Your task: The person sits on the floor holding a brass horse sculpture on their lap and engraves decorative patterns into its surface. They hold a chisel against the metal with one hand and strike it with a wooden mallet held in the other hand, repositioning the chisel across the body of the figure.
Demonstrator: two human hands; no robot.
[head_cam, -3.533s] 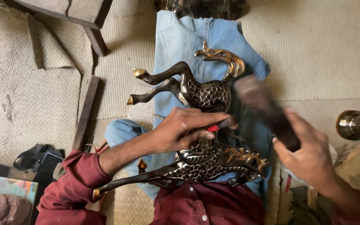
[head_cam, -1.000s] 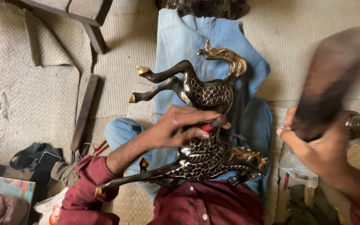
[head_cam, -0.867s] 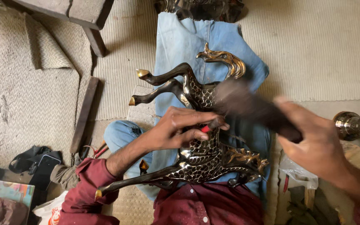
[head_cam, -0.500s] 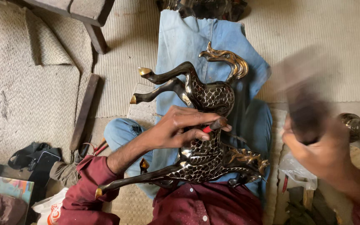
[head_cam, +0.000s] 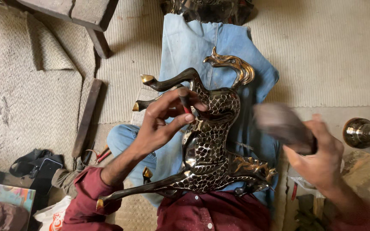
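1. Across the lap, on blue cloth [head_cam: 193,42]: metal horse figure [head_cam: 208,145] lying on its side.
2. Left hand [head_cam: 161,124] over the horse's flank, fingers pinching a thin chisel [head_cam: 185,102] against it (steadying).
3. Right hand [head_cam: 317,152], right of the horse, wrapped around a blurred mallet [head_cam: 279,124].

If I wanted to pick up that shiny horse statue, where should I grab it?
Probably around the horse statue's thick middle, coming from the right, since the left hand already crowds the other side. It lies flat across the lap on blue cloth; its legs and tail look thin and awkward to hold.
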